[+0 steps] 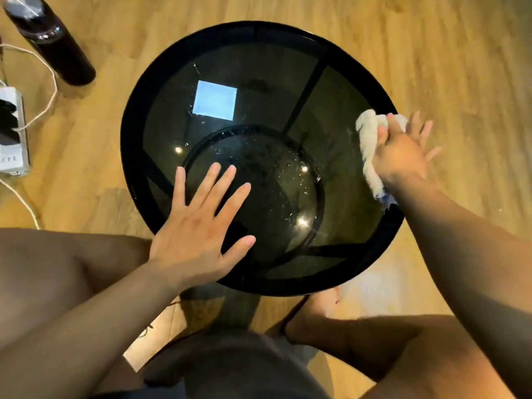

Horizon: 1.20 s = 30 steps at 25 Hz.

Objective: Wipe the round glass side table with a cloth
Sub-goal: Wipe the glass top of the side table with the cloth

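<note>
My right hand (398, 155) presses the white cloth (370, 151) against the right edge of the round glass side table (259, 82), thumb pinning the bunched fabric while my fingers splay past the rim. My left hand (198, 226) lies flat and open on the near left of the glass, holding nothing. Droplets speckle the dark top (a pale square reflection sits toward its far left). A dark bottle (49, 38) stands on the wooden floor (446, 53), well apart.

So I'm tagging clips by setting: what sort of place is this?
Probably a room in a home: wood floor, a small glass side table, and a power strip lying on the floor.
</note>
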Available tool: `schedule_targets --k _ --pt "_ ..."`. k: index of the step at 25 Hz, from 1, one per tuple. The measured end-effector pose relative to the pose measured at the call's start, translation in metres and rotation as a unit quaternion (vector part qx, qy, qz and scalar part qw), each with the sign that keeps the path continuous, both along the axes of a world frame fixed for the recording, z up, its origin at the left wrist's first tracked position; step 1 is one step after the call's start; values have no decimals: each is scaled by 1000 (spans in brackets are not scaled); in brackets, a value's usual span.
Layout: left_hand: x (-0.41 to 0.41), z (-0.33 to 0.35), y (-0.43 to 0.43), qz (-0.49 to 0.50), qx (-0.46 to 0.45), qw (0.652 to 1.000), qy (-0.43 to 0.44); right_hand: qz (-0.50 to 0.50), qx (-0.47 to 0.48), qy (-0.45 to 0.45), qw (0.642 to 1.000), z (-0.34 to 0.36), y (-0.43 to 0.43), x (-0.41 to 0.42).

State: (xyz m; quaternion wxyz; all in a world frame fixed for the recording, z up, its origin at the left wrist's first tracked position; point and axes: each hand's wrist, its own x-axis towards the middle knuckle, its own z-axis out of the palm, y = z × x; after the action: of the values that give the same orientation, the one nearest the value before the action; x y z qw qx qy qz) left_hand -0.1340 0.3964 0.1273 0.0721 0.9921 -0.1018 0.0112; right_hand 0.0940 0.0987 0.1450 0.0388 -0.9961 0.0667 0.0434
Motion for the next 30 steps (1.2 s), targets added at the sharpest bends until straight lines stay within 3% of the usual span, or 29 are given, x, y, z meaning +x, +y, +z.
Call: schedule_targets --k 5,9,13,18,22,25,30 --pt "0 3 1 -9 -25 1000 -5 39 41 -142 988 -1 6 -5" --pt "1 6 -1 -9 -27 1000 7 71 36 -103 991 -4 16 -49" --pt "0 8 1 5 -40 999 10 150 93 -102 979 1 56 -150" --pt "-2 16 3 42 -109 993 -28 364 129 -81 919 -3 114 -260" --pt "8 15 31 60 -69 994 -59 482 130 -66 864 -4 102 -234" --pt "13 10 36 61 -45 997 -29 388 137 -92 907 -3 73 -172" --pt "16 0 35 57 -48 997 -28 193 51 -140 970 1 13 -36"
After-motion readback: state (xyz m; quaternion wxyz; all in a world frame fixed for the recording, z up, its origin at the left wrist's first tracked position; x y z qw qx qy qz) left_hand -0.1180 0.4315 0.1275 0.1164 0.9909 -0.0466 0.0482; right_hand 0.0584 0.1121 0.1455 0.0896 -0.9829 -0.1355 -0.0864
